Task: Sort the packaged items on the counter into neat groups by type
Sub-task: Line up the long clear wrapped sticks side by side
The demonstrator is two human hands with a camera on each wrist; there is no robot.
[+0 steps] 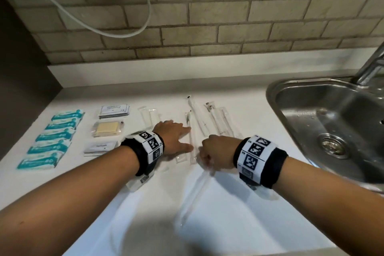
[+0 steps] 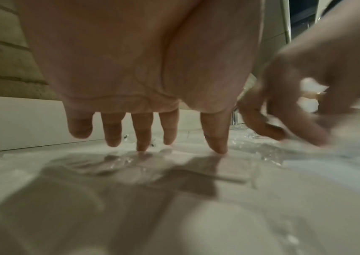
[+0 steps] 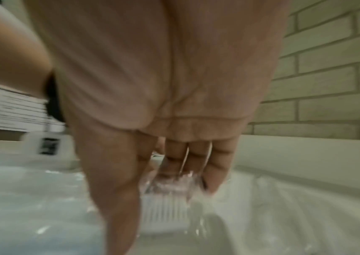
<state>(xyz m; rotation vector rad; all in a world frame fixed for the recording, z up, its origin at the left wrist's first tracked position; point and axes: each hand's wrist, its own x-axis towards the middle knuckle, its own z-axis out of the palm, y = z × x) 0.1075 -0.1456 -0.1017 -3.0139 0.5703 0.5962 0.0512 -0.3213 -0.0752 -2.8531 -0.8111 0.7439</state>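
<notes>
One clear pkt (image 3: 168, 188) pinched in R hand (image 1: 216, 151), L hand (image 1: 173, 137) pressing clear pkts (image 1: 192, 143)

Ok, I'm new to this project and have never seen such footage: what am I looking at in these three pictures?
No machine here: a person works with two bare hands, wearing marker-patterned wristbands. The wide picture comes from a camera on the head; the other two look along each palm from the wrists. On the white counter beside a sink lie a column of teal packets, stacks of white sachets, a yellowish bar in clear wrap, and long clear-wrapped items. The left hand presses flat, fingers spread, on those wrappers. The right hand pinches one long clear packet; blur hides its contents, apart from something white and ribbed.
</notes>
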